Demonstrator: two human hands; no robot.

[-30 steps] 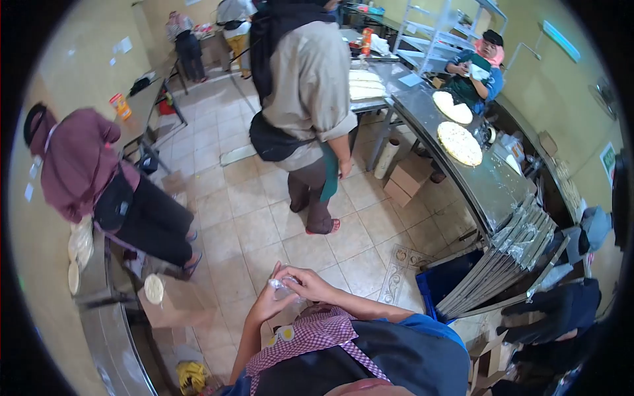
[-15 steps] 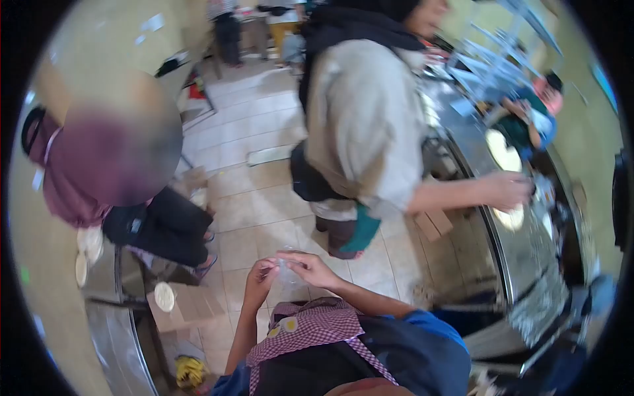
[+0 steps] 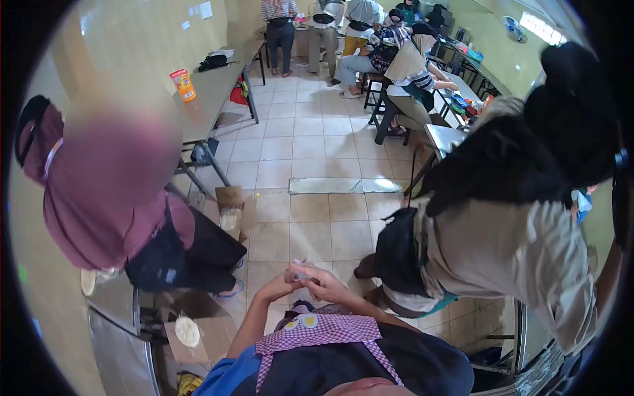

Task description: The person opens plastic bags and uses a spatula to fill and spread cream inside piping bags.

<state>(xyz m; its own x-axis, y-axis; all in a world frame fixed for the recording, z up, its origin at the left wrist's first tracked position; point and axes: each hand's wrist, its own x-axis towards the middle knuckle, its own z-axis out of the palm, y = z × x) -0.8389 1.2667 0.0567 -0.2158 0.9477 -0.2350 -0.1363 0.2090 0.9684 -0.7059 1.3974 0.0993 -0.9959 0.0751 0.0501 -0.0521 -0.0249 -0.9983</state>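
Plastic (image 3: 300, 270), lower centre: bunched, formerly hanging looser; direction and long axis unclear. Left hand (image 3: 281, 286), right hand (image 3: 325, 286): together, fingers gripping it. Beige-shirted person (image 3: 502, 254): right of frame, formerly upper centre.

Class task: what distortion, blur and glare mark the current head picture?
The head view bends lines near its dark, curved borders; also in the head view, a smear blurs part of the maroon top, light glares off the floor strip, and the left hand and right hand look fairly clear.
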